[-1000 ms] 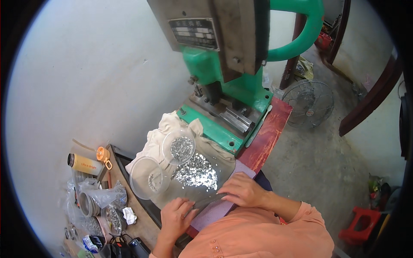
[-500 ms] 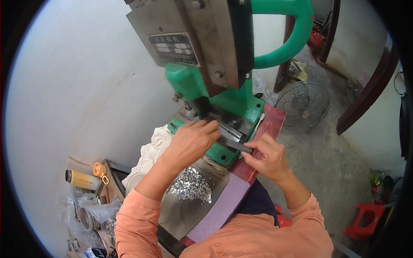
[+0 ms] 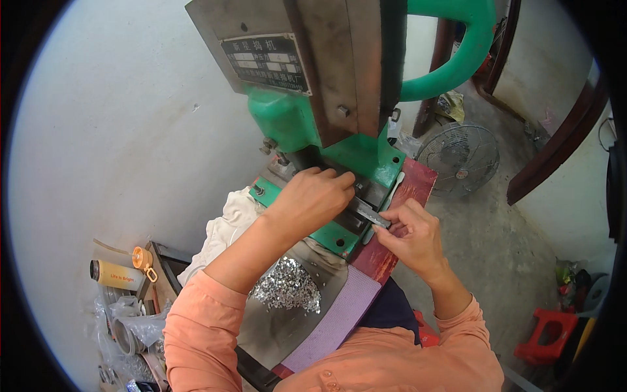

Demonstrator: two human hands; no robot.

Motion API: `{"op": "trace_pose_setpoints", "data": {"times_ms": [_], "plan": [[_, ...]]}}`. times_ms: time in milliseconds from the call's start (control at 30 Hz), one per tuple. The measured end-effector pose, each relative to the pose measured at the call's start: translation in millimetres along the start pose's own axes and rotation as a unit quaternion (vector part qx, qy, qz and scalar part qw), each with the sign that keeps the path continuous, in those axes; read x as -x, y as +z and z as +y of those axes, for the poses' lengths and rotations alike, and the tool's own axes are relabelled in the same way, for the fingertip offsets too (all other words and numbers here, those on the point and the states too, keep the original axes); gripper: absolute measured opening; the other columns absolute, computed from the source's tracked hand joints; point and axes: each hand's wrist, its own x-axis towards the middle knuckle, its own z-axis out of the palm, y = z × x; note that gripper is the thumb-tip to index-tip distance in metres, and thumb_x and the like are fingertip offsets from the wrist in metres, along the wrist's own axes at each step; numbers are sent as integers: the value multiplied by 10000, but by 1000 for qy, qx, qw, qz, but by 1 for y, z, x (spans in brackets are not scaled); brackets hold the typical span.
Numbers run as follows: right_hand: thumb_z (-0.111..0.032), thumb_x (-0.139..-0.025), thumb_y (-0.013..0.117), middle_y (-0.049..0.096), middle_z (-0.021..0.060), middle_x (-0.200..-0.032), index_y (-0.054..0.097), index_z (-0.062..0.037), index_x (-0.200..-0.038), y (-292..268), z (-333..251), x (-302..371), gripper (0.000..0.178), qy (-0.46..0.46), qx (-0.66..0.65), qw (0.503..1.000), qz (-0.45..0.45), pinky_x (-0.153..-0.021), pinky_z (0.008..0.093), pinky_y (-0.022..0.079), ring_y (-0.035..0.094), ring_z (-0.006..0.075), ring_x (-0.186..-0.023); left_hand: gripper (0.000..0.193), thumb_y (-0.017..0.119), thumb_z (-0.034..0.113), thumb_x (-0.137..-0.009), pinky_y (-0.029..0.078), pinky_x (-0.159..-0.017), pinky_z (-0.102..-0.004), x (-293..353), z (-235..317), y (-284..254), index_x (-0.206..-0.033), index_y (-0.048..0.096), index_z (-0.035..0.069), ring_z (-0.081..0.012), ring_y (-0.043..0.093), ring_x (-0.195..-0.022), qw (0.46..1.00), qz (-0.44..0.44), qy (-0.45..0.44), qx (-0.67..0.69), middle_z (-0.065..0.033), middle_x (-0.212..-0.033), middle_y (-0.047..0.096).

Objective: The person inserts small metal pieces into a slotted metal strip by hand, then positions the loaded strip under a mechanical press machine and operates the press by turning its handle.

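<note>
A green and grey bench press (image 3: pixel 281 117) stands in front of me, its base (image 3: pixel 336 238) bolted flat below the ram. My right hand (image 3: pixel 415 235) pinches the near end of a narrow grey metal bar (image 3: pixel 372 213), which slants across the press base. Over the bar's far part lies my left hand (image 3: pixel 317 199), fingers curled and pressed together; whatever they grip is hidden beneath them. A heap of small shiny silver pieces (image 3: pixel 287 287) lies on a dark cloth (image 3: pixel 261 333), nearer to me than the press.
A purple foam strip (image 3: pixel 330 320) edges the bench's near side. Left of it are a yellow bottle (image 3: pixel 117 274), plastic bags and a white cloth (image 3: pixel 222 228) by the wall. On the right floor stand a fan (image 3: pixel 460 160) and a red stool (image 3: pixel 545 336).
My left hand has moved right along the bar and covers more of it. The right hand, still pinching the bar's end, has shifted slightly right. The view has tilted a little.
</note>
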Motion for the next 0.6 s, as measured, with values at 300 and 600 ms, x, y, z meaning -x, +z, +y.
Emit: {"op": "trace_pose_setpoints", "data": {"times_ms": [300,600], "plan": [[-50,-764,816,649,83,-820,712,10,-913,-7,-4,10,192,26,-1,999,-31,-584,287,580,714,179,-660,117,641,131,-786,518,-852,-332,-6,19,-8,-884,672,75,-190,630,-952,998,-50,24,-16,-21,-951,590],[-151,-881,749,665,108,-911,736,-28,-1082,3,38,-11,236,75,-124,986,-85,-698,321,541,678,243,-772,416,619,136,-810,494,-920,-344,29,56,23,-1206,644,15,-234,613,-1091,995,34,-73,55,-83,-1151,624]]}}
